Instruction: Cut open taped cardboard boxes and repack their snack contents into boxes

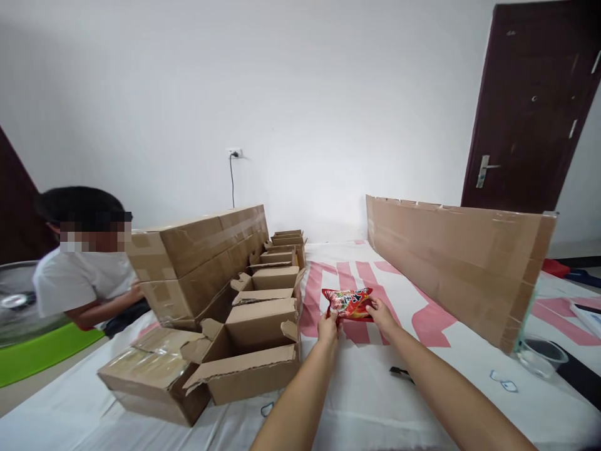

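Observation:
A shiny red snack packet (350, 303) with printed pictures and lettering is held up over the cloth between both my hands. My left hand (328, 327) grips its lower left corner, thumb on the front. At its right end, my right hand (382, 315) pinches the edge. Left of my hands stands a row of open cardboard boxes (253, 376) with their flaps folded out. Partly behind my right forearm, a small dark object (400, 372) lies on the white and pink cloth (361, 401).
Stacked taped cartons (188, 275) rise beyond the open boxes, with a closed carton (150, 369) in front. A tall cardboard panel (451, 263) stands to the right, near a clear plastic container (539, 357). Another person (84, 269) sits at the left.

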A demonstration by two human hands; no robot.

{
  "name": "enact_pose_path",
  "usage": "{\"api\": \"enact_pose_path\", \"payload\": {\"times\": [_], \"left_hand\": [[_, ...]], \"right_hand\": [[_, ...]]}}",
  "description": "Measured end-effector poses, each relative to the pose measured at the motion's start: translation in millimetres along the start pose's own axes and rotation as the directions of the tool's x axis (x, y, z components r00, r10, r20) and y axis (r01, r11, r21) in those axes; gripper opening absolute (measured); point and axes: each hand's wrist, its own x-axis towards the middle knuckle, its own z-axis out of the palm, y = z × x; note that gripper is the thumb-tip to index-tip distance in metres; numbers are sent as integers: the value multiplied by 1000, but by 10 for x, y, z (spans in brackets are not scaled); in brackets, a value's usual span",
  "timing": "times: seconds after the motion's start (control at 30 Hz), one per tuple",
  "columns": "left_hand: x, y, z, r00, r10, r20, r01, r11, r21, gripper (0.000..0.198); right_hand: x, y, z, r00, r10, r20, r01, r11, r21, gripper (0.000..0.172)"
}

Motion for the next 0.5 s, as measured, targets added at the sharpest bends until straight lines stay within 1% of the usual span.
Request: {"api": "enact_pose_path", "payload": {"times": [0.03, 0.1, 0.17, 0.23, 0.27, 0.3, 0.33, 0.4, 0.47, 0.5], "left_hand": [[-32, -27, -23, 1000, -4, 5, 4, 1000, 9, 28], [-186, -111, -117, 999, -8, 34, 7, 1000, 18, 30], [-441, -229, -268, 997, -13, 77, 12, 1000, 18, 42], [-753, -365, -466, 992, -23, 121, 22, 1000, 14, 56], [-911, -434, -580, 991, -28, 134, 27, 1000, 13, 59], [-1062, -500, -704, 989, -34, 142, 32, 999, 11, 61], [-1199, -559, -837, 988, -41, 149, 41, 999, 6, 62], [-1427, -634, -1131, 983, -51, 175, 56, 998, -22, 64], [-1592, -624, -1446, 988, -38, 149, 50, 996, -80, 62], [-1655, -581, -1604, 993, -26, 113, 38, 993, -108, 60]], "right_hand": [[-42, 4, -10, 1000, 17, 13, -17, 1000, 14, 31], [-228, 18, -88, 995, 64, 77, -68, 997, 41, 34], [-507, 47, -214, 973, 132, 187, -143, 988, 51, 42], [-809, 105, -349, 934, 197, 299, -218, 975, 36, 49], [-949, 149, -408, 905, 222, 362, -248, 968, 26, 50], [-1074, 205, -455, 861, 241, 448, -275, 961, 11, 51], [-1184, 271, -487, 833, 240, 498, -267, 963, -17, 52], [-1359, 424, -495, 790, 196, 581, -188, 979, -74, 59], [-1488, 576, -431, 747, 122, 653, -80, 992, -94, 68], [-1538, 641, -379, 720, 92, 688, -36, 995, -95, 72]]}}
